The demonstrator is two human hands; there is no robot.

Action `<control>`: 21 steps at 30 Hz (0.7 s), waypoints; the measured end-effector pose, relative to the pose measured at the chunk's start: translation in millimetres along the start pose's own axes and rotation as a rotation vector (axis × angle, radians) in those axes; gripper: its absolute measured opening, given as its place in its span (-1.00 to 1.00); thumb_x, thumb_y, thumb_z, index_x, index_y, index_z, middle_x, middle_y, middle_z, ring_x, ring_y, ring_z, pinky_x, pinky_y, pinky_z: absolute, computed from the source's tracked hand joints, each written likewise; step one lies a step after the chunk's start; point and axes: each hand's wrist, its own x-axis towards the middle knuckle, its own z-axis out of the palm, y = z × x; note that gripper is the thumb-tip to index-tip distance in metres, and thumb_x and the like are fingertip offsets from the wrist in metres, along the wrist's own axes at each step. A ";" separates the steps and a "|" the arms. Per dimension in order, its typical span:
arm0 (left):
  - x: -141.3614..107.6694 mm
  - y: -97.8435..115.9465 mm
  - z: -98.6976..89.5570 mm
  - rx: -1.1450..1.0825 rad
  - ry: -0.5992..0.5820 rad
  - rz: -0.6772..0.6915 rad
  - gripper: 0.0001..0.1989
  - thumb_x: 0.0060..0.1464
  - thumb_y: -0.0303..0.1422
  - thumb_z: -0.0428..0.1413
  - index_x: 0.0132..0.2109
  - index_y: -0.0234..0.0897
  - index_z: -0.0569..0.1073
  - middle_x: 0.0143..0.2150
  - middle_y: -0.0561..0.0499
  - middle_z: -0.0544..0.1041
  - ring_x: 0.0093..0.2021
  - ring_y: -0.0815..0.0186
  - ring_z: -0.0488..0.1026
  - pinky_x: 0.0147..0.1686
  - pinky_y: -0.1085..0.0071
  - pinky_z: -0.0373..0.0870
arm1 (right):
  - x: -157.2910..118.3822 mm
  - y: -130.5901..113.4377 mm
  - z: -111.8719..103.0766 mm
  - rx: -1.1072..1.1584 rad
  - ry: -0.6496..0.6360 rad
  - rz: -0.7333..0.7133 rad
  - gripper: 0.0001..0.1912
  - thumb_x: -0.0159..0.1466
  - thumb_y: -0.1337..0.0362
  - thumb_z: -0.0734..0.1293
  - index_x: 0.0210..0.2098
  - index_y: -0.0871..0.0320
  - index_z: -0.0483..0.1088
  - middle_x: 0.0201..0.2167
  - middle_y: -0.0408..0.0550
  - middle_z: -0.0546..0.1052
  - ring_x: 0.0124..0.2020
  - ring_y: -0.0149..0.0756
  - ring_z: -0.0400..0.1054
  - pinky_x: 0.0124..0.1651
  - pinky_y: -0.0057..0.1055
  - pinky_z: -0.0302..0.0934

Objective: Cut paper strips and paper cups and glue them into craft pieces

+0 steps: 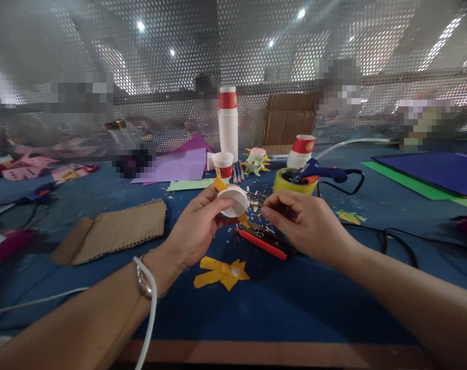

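My left hand (198,221) grips a paper cup (236,204), its round white end facing me and the thumb lying across it. Orange-yellow paper strips (219,184) stick out from its side. To the right, my right hand (305,218) is closed in a pinch at the fingertips, apart from the cup; what it pinches, if anything, is too small to make out. A red-orange pen (262,243) lies beneath the hands, among small paper scraps. Nearer to me is a yellow cut-paper shape (221,272) with several pointed strips.
Behind my hands stand a tall cup stack (228,133), a single red-and-white cup (223,165) and a decorated cup (257,160). A blue glue gun (328,172) rests on a yellow tape roll (283,181). Corrugated cardboard (121,231) lies left; black cables (395,234) cross the right.
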 end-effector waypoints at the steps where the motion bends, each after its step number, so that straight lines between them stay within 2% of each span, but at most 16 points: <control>1: 0.2 0.3 -0.4 0.027 -0.015 -0.003 -0.88 0.06 -0.41 0.23 -0.20 -0.22 0.56 -0.23 0.04 0.59 -0.22 0.29 0.46 -0.23 0.35 0.44 | 0.0 1.1 -0.2 0.004 0.006 -0.006 -0.85 0.33 0.23 0.29 -0.35 0.14 0.42 -0.47 -0.17 0.46 -0.46 -0.39 0.27 -0.43 -0.45 0.13; 6: -0.1 -1.3 -0.5 0.167 -0.056 0.025 -0.85 0.12 -0.28 0.23 -0.17 -0.22 0.55 -0.21 0.02 0.56 -0.22 0.29 0.44 -0.22 0.36 0.42 | 1.2 4.3 0.7 0.039 -0.009 -0.006 -0.83 0.34 0.19 0.29 -0.32 0.13 0.43 -0.45 -0.16 0.48 -0.44 -0.37 0.29 -0.41 -0.43 0.15; 12: -0.2 4.1 -3.1 0.374 -0.118 0.122 -0.82 0.08 -0.27 0.27 -0.19 -0.26 0.59 -0.24 -0.01 0.59 -0.24 0.30 0.45 -0.19 0.40 0.36 | 1.0 4.3 3.3 0.078 -0.039 -0.005 -0.73 0.37 0.06 0.26 -0.24 0.13 0.45 -0.39 -0.09 0.53 -0.42 -0.33 0.33 -0.40 -0.39 0.17; 14: 2.6 10.1 -8.1 0.405 -0.078 0.143 -0.79 0.07 -0.24 0.28 -0.19 -0.26 0.60 -0.23 -0.03 0.59 -0.25 0.28 0.46 -0.25 0.40 0.36 | 1.1 4.8 3.4 0.072 -0.032 0.001 -0.73 0.37 0.07 0.26 -0.25 0.13 0.46 -0.38 -0.08 0.53 -0.42 -0.32 0.33 -0.39 -0.39 0.19; 17: 9.8 19.6 -18.9 0.364 0.046 0.182 -0.79 0.04 -0.23 0.30 -0.19 -0.23 0.59 -0.22 -0.01 0.60 -0.26 0.30 0.46 -0.32 0.44 0.36 | 3.0 6.7 1.0 0.045 -0.021 0.006 -0.75 0.36 0.10 0.27 -0.27 0.14 0.45 -0.41 -0.09 0.51 -0.44 -0.34 0.31 -0.40 -0.40 0.18; 21: 19.3 29.3 -31.3 0.353 0.123 0.176 -0.79 0.05 -0.21 0.29 -0.24 -0.24 0.60 -0.32 0.02 0.57 -0.34 0.36 0.43 -0.40 0.47 0.31 | 8.3 12.8 -6.6 0.035 0.031 0.029 -0.77 0.33 0.12 0.29 -0.29 0.15 0.45 -0.44 -0.10 0.49 -0.46 -0.35 0.30 -0.42 -0.39 0.18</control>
